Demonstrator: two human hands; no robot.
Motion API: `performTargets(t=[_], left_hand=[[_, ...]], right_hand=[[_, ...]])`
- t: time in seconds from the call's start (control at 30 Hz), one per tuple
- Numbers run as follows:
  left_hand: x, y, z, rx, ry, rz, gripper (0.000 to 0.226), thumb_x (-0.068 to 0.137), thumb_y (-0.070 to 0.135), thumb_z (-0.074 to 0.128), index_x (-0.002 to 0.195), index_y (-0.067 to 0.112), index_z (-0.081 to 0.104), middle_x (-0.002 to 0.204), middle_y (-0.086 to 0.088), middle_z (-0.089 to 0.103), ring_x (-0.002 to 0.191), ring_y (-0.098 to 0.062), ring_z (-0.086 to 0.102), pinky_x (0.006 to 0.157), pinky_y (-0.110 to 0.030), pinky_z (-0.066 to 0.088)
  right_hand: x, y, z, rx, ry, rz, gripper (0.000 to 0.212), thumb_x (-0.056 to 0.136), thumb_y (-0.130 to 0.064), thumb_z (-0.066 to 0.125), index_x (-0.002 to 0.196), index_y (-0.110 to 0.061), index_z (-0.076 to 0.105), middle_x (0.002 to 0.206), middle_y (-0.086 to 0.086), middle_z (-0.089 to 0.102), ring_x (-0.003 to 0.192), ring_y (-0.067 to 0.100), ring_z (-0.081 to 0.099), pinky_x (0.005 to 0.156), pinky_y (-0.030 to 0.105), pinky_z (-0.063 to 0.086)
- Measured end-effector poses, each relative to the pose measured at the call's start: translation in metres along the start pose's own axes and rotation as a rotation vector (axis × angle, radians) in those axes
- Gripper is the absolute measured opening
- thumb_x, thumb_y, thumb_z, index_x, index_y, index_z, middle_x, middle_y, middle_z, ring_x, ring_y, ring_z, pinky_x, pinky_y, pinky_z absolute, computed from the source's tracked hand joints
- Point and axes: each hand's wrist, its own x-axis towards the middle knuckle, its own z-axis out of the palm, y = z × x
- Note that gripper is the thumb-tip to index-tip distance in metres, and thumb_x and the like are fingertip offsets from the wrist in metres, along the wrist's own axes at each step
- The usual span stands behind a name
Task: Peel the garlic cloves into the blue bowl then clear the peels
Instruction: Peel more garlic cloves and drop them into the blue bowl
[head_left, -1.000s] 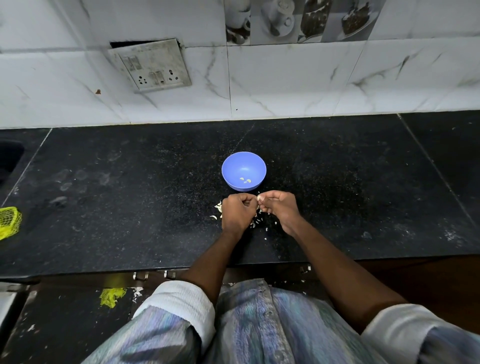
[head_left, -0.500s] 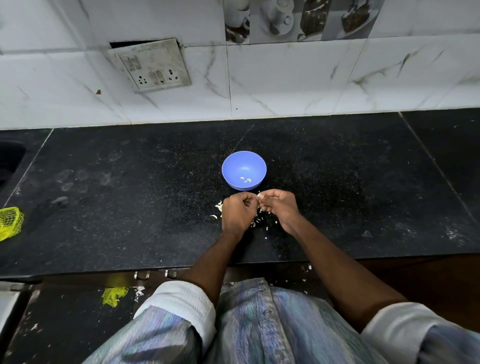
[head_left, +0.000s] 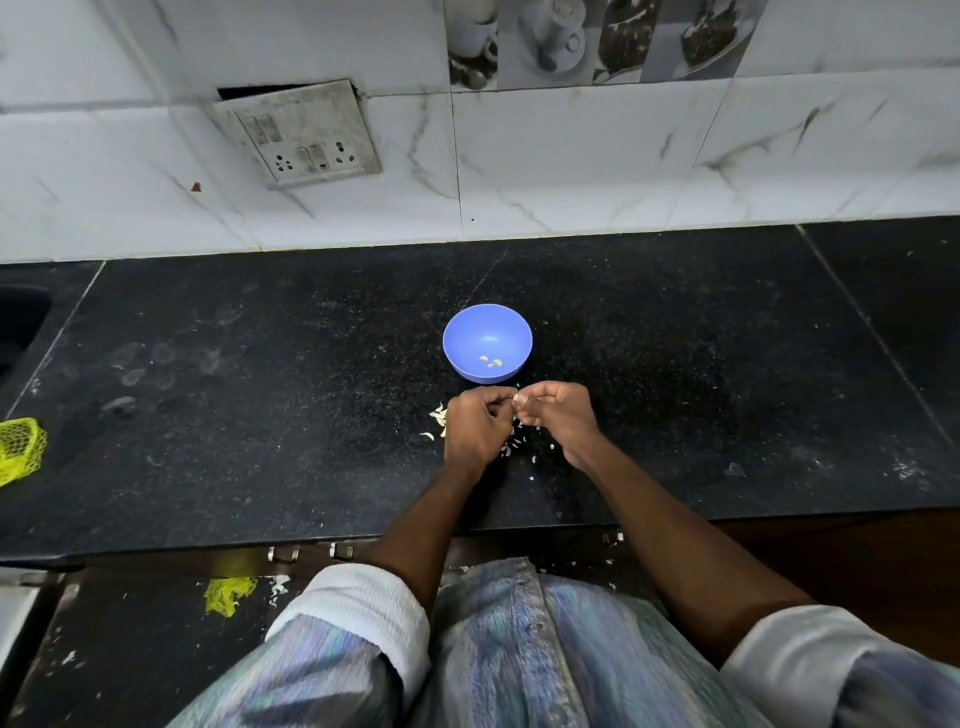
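A small blue bowl (head_left: 487, 332) stands on the black counter (head_left: 260, 395) with a few peeled garlic cloves (head_left: 491, 361) at its bottom. Just in front of it my left hand (head_left: 475, 428) and my right hand (head_left: 558, 415) meet, fingers curled, pinching a small pale garlic clove (head_left: 517, 397) between their fingertips. Most of the clove is hidden by the fingers. White garlic peels (head_left: 439, 418) lie scattered on the counter under and around both hands.
A yellow mesh bag (head_left: 18, 449) lies at the counter's left edge, near a dark sink (head_left: 21, 317). A switch plate (head_left: 298, 132) hangs crooked on the tiled wall. Yellow mesh scrap (head_left: 228, 592) and peel bits lie on the floor below the counter's front edge.
Both hands stay in front of the bowl, their fingers working slightly on the clove. Nothing else has moved.
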Motion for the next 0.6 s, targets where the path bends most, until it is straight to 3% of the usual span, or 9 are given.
performTargets(t=[0.17,0.37,0.5,0.6], left_hand=[[0.002,-0.002,0.004,-0.091,0.026,-0.046,0.018,0.089,0.004,0.075,0.100,0.014,0.084,0.081,0.006,0.080,0.065,0.002,0.070,0.070,-0.023,0.059],[0.003,-0.004,0.006,-0.350,0.042,-0.190,0.017,0.083,0.012,0.088,0.098,0.005,0.082,0.083,-0.003,0.081,0.076,-0.012,0.077,0.075,-0.027,0.063],[0.003,-0.003,0.007,-0.583,0.054,-0.351,0.009,0.089,-0.001,0.078,0.097,0.002,0.080,0.088,-0.012,0.080,0.079,-0.019,0.076,0.079,-0.031,0.063],[0.002,0.001,0.007,-0.707,0.033,-0.460,0.014,0.091,-0.007,0.071,0.095,0.003,0.080,0.088,-0.011,0.080,0.077,-0.016,0.073,0.071,-0.022,0.059]], right_hand=[[0.000,-0.004,0.004,-0.120,0.027,-0.004,0.010,0.092,0.009,0.060,0.094,0.006,0.070,0.080,0.016,0.073,0.063,0.012,0.063,0.058,0.020,0.051],[-0.001,-0.004,0.007,-0.258,0.012,-0.074,0.016,0.094,0.005,0.057,0.088,-0.002,0.070,0.075,0.002,0.071,0.061,0.005,0.062,0.057,0.017,0.050],[0.001,-0.004,0.010,-0.262,0.016,-0.085,0.012,0.097,0.003,0.058,0.095,-0.002,0.069,0.076,0.006,0.072,0.063,0.005,0.064,0.060,0.019,0.052],[0.002,-0.003,0.011,-0.252,0.021,-0.088,0.012,0.096,0.001,0.060,0.092,-0.006,0.069,0.075,0.006,0.073,0.065,0.009,0.065,0.062,0.023,0.053]])
